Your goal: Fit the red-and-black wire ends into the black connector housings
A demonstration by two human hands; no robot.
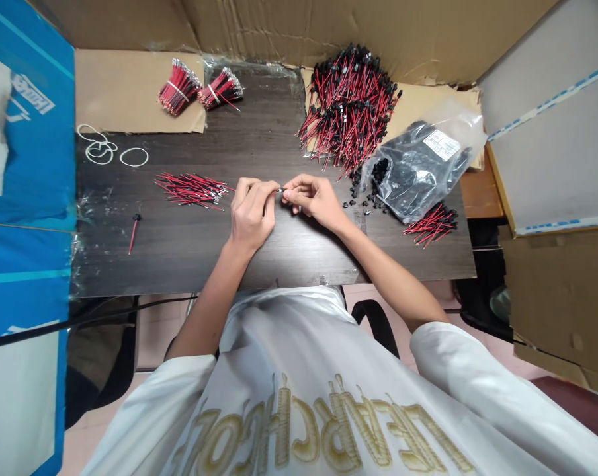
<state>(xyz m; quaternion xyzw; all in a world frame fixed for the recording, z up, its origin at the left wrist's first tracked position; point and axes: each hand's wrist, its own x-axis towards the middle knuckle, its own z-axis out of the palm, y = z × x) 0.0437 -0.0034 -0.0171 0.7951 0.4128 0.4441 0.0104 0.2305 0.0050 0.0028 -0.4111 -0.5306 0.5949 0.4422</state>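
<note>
My left hand [253, 210] pinches a short wire whose end points toward my right hand; most of the wire is hidden by the fingers. Facing it, my right hand [316, 200] is closed on a small black connector [282, 190], and the two pieces meet between my fingertips. Left of my left hand lies a loose bunch of red and black wires [192, 190] with bare tips. Several loose black connectors [366, 198] are scattered to the right of my right hand, by the mouth of a clear plastic bag [421, 172].
A big heap of wires with black connectors [351, 106] stands at the back. Two banded wire bundles [178, 87] rest on cardboard. Rubber bands [134, 157] and one single wire [133, 235] lie at left. A smaller wire pile [432, 223] is at right. Cardboard walls enclose the table.
</note>
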